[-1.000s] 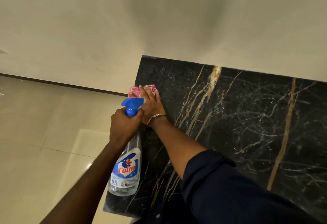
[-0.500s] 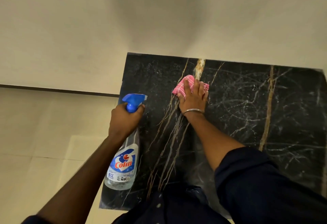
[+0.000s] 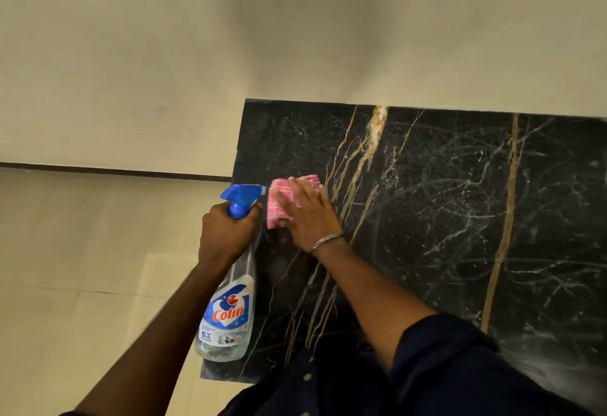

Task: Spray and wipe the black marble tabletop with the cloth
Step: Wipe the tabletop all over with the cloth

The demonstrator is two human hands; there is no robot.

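The black marble tabletop (image 3: 443, 218) with gold and white veins fills the right half of the view, set against a wall. A folded pink checked cloth (image 3: 279, 200) lies on its left part, and my right hand (image 3: 308, 215) presses flat on it, a metal bangle at the wrist. Just left of the cloth, my left hand (image 3: 226, 235) grips the neck of a clear spray bottle (image 3: 226, 313) with a blue trigger head and a blue Colin label. The bottle hangs over the tabletop's left edge, nozzle pointing toward the cloth.
A plain cream wall (image 3: 295, 38) rises behind the tabletop. Pale floor tiles (image 3: 82, 268) lie to the left, with a dark skirting line (image 3: 115, 171) at the wall's base. My dark blue sleeve (image 3: 460, 366) covers the near right corner.
My right hand slid the cloth from the gold vein back leftward to the tabletop's left side, close to the bottle. The left hand kept its hold on the bottle.
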